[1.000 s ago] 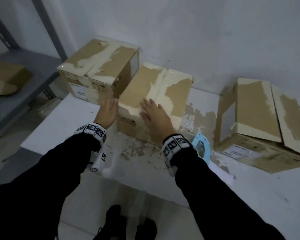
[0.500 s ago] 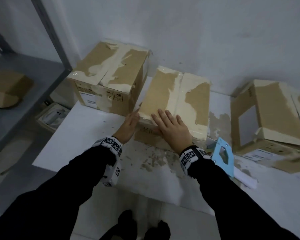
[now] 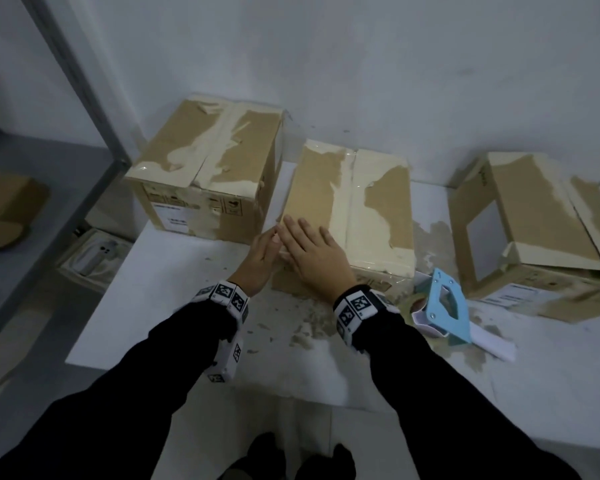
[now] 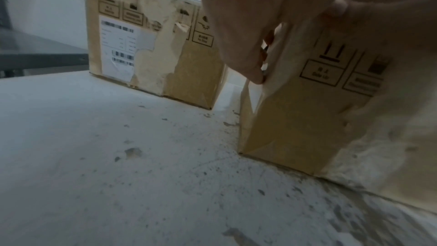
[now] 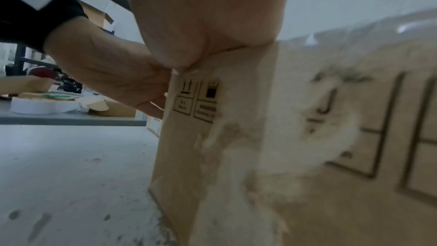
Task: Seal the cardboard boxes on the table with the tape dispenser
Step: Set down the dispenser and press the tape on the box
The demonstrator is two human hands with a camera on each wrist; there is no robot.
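Head view: both hands (image 3: 317, 258) press middle box's (image 3: 371, 206) front-left edge.

Both arms reach forward (dark sleeves); right hand (image 3: 317, 258) lies flat, fingers straight, left hand (image 3: 262, 259) edge-on beside it.

Dim flat light, grainy, wide-angle bending at edges, wrist views blurred

Matt brown cardboard boxes (image 3: 347, 209) with torn, peeling paper and glossy tape; scuffed white counter (image 3: 174, 271); blue plastic tape dispenser (image 3: 444, 310).
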